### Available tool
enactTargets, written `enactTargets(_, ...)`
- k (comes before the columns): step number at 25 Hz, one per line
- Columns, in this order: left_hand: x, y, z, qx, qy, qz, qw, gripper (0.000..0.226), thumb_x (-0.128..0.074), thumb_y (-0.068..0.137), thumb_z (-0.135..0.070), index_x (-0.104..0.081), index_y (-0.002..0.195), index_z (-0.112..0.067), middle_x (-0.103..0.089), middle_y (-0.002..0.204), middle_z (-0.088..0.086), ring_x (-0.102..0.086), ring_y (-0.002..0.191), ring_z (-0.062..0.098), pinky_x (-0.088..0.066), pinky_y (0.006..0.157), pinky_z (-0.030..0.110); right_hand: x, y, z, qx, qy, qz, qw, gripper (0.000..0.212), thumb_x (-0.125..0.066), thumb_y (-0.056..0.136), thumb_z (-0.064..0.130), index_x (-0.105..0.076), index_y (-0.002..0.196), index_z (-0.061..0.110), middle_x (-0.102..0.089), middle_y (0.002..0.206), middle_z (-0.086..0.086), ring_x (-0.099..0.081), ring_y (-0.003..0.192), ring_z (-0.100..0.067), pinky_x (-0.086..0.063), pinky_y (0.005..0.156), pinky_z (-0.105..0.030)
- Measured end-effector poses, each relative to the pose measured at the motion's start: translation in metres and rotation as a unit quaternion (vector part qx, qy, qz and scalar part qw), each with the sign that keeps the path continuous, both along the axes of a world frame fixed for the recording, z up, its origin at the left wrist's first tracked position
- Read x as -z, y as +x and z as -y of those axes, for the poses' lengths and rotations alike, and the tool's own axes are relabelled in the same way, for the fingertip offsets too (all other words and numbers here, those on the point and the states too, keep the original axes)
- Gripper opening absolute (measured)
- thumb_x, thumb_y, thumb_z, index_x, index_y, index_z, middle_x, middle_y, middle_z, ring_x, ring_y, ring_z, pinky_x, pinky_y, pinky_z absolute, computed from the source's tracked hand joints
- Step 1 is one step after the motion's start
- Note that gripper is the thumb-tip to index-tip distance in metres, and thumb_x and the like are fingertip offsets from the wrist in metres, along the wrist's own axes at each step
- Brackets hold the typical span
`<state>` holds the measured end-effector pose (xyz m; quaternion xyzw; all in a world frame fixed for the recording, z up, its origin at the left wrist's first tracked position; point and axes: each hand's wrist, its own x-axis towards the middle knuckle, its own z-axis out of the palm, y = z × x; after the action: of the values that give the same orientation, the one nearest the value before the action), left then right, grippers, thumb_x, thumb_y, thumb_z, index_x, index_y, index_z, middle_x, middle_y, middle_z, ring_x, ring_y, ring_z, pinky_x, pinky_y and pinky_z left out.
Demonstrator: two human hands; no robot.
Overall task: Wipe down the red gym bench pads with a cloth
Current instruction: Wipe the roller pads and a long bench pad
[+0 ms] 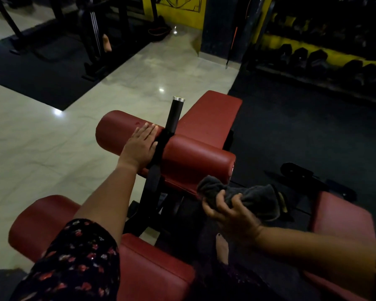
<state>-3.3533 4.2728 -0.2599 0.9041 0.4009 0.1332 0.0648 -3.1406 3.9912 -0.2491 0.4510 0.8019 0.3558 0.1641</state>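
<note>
A red roller pad (115, 131) runs across the middle of the view, split by a black post (175, 111); its right half (195, 158) reaches toward the dark mat. My left hand (140, 146) lies flat on the left half beside the post, fingers straight. My right hand (228, 211) grips a bunched dark grey cloth (254, 198) below the right end of the roller, off the pad. Behind the roller is the flat red bench pad (211, 118). A lower red roller (44, 222) and a red pad (156, 270) lie near my body.
Another red pad (343, 216) sits at the right on the black rubber mat (302, 131). A dumbbell rack (326, 59) lines the far right. Pale glossy tiles (41, 148) cover the left floor. Black machine frames (91, 40) stand at the back left. A bare foot (221, 248) shows below.
</note>
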Motion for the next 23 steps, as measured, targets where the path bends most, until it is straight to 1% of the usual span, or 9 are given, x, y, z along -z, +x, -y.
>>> enactTargets(3, 0.004, -0.002, -0.003, 0.002, -0.009, 0.003, 1.000, 0.074, -0.007, 0.095, -0.049, -0.035, 0.149, -0.006, -0.035, 0.154, 0.014, -0.022, 0.147, 0.027, -0.009, 0.120, 0.039, 0.016, -0.048, -0.039, 0.036, -0.034, 0.008, 0.999, 0.049, -0.029, 0.089, 0.019, -0.071, 0.113, 0.022, -0.054, 0.134, 0.007, -0.041, 0.108, -0.043, -0.037, 0.075, -0.052)
enactTargets(6, 0.004, -0.003, -0.006, 0.001, -0.011, 0.002, 1.000, 0.068, -0.014, 0.098, -0.049, -0.038, 0.148, -0.009, -0.036, 0.154, 0.012, -0.024, 0.147, 0.026, -0.012, 0.120, 0.040, 0.020, -0.087, -0.082, 0.098, -0.052, 0.010, 0.994, 0.063, -0.012, 0.093, 0.001, -0.063, 0.126, 0.018, -0.049, 0.140, 0.005, -0.041, 0.109, -0.043, -0.042, 0.072, -0.053)
enactTargets(8, 0.002, 0.001, -0.005, -0.010, -0.016, 0.012, 1.000, 0.056, -0.026, 0.103, -0.041, -0.039, 0.148, -0.010, -0.036, 0.154, 0.011, -0.023, 0.147, 0.026, -0.011, 0.120, 0.039, 0.012, -0.091, -0.087, 0.101, -0.055, 0.010, 0.993, 0.077, 0.001, 0.091, -0.010, -0.057, 0.133, 0.017, -0.043, 0.145, 0.004, -0.046, 0.113, -0.041, -0.049, 0.069, -0.049)
enactTargets(11, -0.005, 0.011, 0.011, -0.035, -0.009, 0.091, 0.995, 0.055, -0.031, 0.098, -0.043, -0.049, 0.140, -0.012, -0.048, 0.145, 0.013, -0.033, 0.141, 0.031, -0.020, 0.118, 0.047, 0.018, -0.071, -0.051, 0.011, -0.082, 0.107, 0.991, 0.050, -0.023, 0.095, 0.013, -0.059, 0.131, 0.016, -0.035, 0.150, -0.002, -0.048, 0.120, -0.040, -0.053, 0.072, -0.048)
enactTargets(13, -0.012, 0.025, 0.030, 0.000, 0.032, 0.146, 0.989, 0.053, -0.037, 0.095, -0.043, -0.055, 0.134, -0.013, -0.054, 0.138, 0.012, -0.043, 0.134, 0.031, -0.026, 0.114, 0.052, 0.026, -0.033, -0.020, -0.035, -0.088, 0.104, 0.990, 0.041, -0.039, 0.093, 0.028, -0.062, 0.127, 0.023, -0.033, 0.151, -0.001, -0.045, 0.121, -0.041, -0.052, 0.075, -0.049)
enactTargets(15, -0.012, 0.046, 0.050, 0.072, 0.076, 0.149, 0.983, 0.047, -0.043, 0.093, -0.040, -0.059, 0.130, -0.015, -0.057, 0.135, 0.008, -0.047, 0.129, 0.028, -0.027, 0.114, 0.051, 0.028, 0.011, -0.001, -0.054, -0.031, -0.018, 0.998, 0.040, -0.048, 0.089, 0.034, -0.060, 0.127, 0.036, -0.030, 0.148, 0.003, -0.043, 0.116, -0.039, -0.053, 0.072, -0.046)
enactTargets(18, -0.002, 0.072, 0.067, 0.133, 0.100, 0.105, 0.980, 0.043, -0.044, 0.093, -0.041, -0.062, 0.125, -0.018, -0.061, 0.132, 0.005, -0.052, 0.127, 0.027, -0.028, 0.112, 0.047, 0.015, 0.058, -0.003, -0.058, 0.067, -0.186, 0.979, 0.050, -0.040, 0.098, 0.028, -0.030, 0.146, 0.041, -0.026, 0.148, 0.003, -0.049, 0.107, -0.035, -0.052, 0.062, -0.037)
enactTargets(21, 0.015, 0.078, 0.071, 0.125, 0.134, 0.098, 0.978, 0.040, -0.044, 0.094, -0.042, -0.054, 0.128, -0.021, -0.063, 0.129, 0.005, -0.056, 0.124, 0.027, -0.030, 0.109, 0.044, 0.012, 0.062, -0.009, -0.006, 0.054, -0.325, 0.944, 0.073, -0.045, 0.093, 0.030, -0.004, 0.153, 0.038, -0.026, 0.146, -0.003, -0.058, 0.099, -0.037, -0.054, 0.061, -0.039)
enactTargets(23, 0.017, 0.081, 0.071, 0.120, 0.149, 0.106, 0.976, 0.039, -0.043, 0.095, -0.042, -0.050, 0.128, -0.023, -0.063, 0.130, 0.005, -0.056, 0.124, 0.027, -0.031, 0.108, 0.043, 0.015, 0.056, -0.006, 0.036, 0.033, -0.409, 0.911, 0.075, -0.048, 0.086, 0.034, -0.011, 0.151, 0.043, -0.033, 0.143, -0.005, -0.054, 0.101, -0.035, -0.055, 0.063, -0.041)
